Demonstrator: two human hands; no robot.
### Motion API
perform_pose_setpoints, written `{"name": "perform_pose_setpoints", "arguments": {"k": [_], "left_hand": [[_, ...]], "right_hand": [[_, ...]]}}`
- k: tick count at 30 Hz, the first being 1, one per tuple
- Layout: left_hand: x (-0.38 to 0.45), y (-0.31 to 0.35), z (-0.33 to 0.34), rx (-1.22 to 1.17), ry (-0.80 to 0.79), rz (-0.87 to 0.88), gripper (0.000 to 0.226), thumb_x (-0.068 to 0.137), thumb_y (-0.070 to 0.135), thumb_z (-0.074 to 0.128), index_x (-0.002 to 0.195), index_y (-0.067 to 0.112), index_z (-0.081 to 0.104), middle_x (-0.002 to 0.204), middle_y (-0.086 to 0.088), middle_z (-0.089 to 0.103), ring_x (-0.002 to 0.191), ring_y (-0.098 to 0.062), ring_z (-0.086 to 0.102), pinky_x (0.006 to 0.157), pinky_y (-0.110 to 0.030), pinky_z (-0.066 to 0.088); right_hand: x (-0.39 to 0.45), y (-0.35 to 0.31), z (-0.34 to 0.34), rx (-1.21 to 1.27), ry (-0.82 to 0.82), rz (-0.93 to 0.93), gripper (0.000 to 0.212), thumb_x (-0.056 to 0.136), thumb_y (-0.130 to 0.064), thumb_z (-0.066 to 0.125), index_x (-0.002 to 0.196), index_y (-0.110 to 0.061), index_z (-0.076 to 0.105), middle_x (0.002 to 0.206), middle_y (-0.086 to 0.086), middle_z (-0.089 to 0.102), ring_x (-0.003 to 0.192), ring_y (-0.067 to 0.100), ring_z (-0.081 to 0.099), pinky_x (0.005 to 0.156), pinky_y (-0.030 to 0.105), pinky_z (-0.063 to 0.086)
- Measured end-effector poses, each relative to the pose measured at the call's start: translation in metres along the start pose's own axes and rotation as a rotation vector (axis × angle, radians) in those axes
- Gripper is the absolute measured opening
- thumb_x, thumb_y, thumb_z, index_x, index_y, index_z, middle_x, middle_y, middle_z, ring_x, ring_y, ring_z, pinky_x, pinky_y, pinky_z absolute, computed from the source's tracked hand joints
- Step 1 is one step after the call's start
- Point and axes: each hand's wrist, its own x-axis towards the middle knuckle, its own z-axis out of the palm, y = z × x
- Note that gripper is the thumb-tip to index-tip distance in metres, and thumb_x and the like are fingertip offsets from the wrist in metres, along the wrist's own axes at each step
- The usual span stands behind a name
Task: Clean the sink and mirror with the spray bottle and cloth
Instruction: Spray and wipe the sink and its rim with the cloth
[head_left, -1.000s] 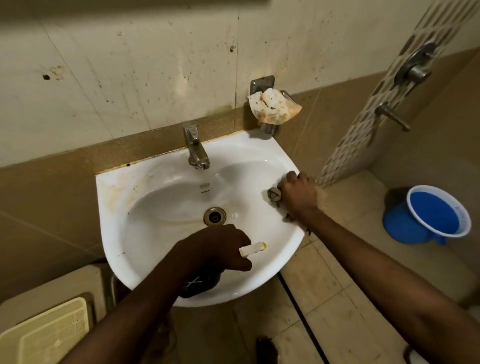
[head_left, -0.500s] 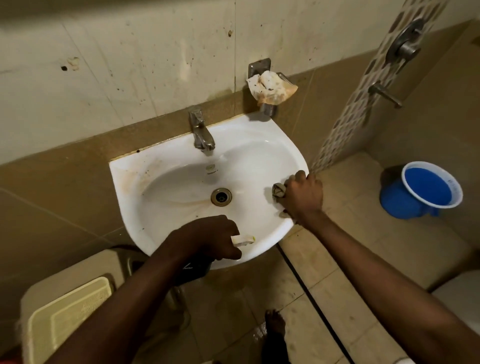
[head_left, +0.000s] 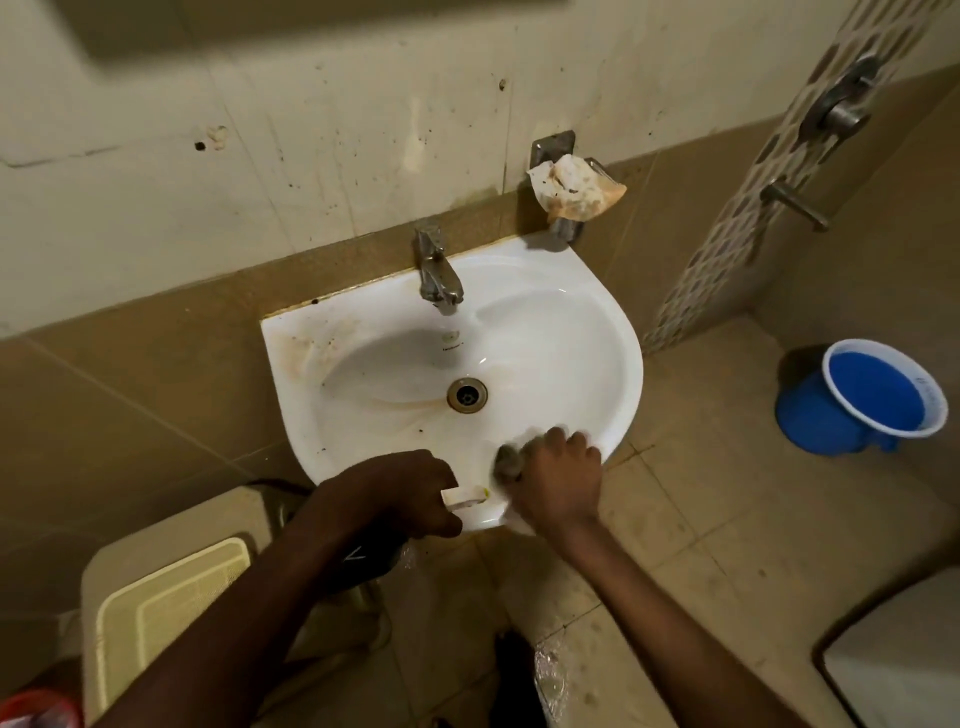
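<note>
While the blue bucket (head_left: 878, 395) sits on the floor right of the sink (head_left: 597, 332), the right hand (head_left: 558, 480) grips a cloth (head_left: 508, 464) on the sink's front rim; the left hand (head_left: 384, 493) holds the spray bottle (head_left: 464, 498) beside it.

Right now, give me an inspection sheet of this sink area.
Surface: white sink, brown stains at its back left corner and around the drain.
Job's things: spray bottle held low at the front rim; cloth pressed on the front right rim.
Clutter: crumpled paper on the wall holder.
Hands: left hand grips the bottle; right hand grips the cloth.
Cables: nothing seen.
Surroundings: tap, blue bucket, tiled floor; mirror not identifiable.
</note>
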Motion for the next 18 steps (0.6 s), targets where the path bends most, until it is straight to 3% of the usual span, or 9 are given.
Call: {"name": "perform_pose_setpoints", "arguments": {"k": [2, 4, 7, 11, 15, 18], "left_hand": [[-0.003, -0.004, -0.002, 0.004, -0.014, -0.023, 0.024, 0.079, 0.033, 0.064, 0.061, 0.03, 0.049, 0.08, -0.006, 0.072, 0.069, -0.016, 0.061, 0.077, -0.032, 0.052], [-0.007, -0.011, -0.003, -0.015, -0.021, -0.042, 0.017, 0.078, 0.036, 0.064, 0.068, 0.029, 0.052, 0.087, -0.006, 0.072, 0.074, -0.017, 0.061, 0.08, -0.034, 0.052], [-0.014, -0.02, -0.003, 0.007, -0.034, -0.066, 0.019, 0.076, 0.04, 0.063, 0.084, 0.023, 0.061, 0.097, -0.006, 0.07, 0.088, -0.022, 0.063, 0.086, -0.038, 0.052], [-0.028, -0.032, 0.0, -0.052, -0.009, -0.132, 0.039, 0.081, 0.036, 0.067, 0.11, 0.01, 0.066, 0.103, -0.008, 0.072, 0.089, -0.02, 0.067, 0.087, -0.035, 0.054], [-0.05, -0.05, -0.003, -0.095, 0.075, -0.13, 0.025, 0.083, 0.029, 0.065, 0.098, 0.008, 0.067, 0.103, -0.01, 0.071, 0.096, -0.022, 0.064, 0.079, -0.026, 0.046], [-0.063, -0.061, -0.001, -0.121, 0.075, -0.175, 0.03, 0.076, 0.035, 0.064, 0.092, 0.01, 0.068, 0.1, -0.008, 0.072, 0.093, -0.021, 0.065, 0.079, -0.027, 0.047]], "right_hand": [[-0.009, -0.014, 0.002, 0.052, -0.151, -0.139, 0.045, 0.08, -0.058, 0.054, 0.096, -0.018, 0.067, 0.1, 0.006, 0.059, 0.094, 0.029, 0.054, 0.073, 0.034, 0.036], [0.007, -0.001, -0.008, 0.021, -0.254, -0.18, 0.053, 0.079, -0.067, 0.052, 0.099, -0.02, 0.066, 0.102, 0.005, 0.058, 0.097, 0.028, 0.054, 0.076, 0.035, 0.038], [0.04, 0.047, -0.016, -0.085, -0.307, -0.236, 0.048, 0.075, -0.062, 0.057, 0.102, -0.023, 0.066, 0.104, 0.005, 0.059, 0.097, 0.029, 0.054, 0.078, 0.037, 0.039], [0.046, 0.057, -0.018, 0.313, -0.537, -0.599, 0.049, 0.071, -0.049, 0.059, 0.111, -0.022, 0.066, 0.114, 0.002, 0.06, 0.102, 0.021, 0.054, 0.085, 0.033, 0.042], [0.032, -0.025, 0.0, 0.572, -0.718, -0.808, 0.041, 0.071, -0.024, 0.071, 0.108, -0.009, 0.063, 0.106, 0.004, 0.054, 0.099, 0.015, 0.048, 0.083, 0.028, 0.038], [0.035, -0.027, 0.007, 0.593, -0.74, -0.816, 0.048, 0.066, -0.019, 0.072, 0.111, -0.007, 0.062, 0.114, 0.007, 0.053, 0.106, 0.019, 0.049, 0.09, 0.034, 0.041]]}}
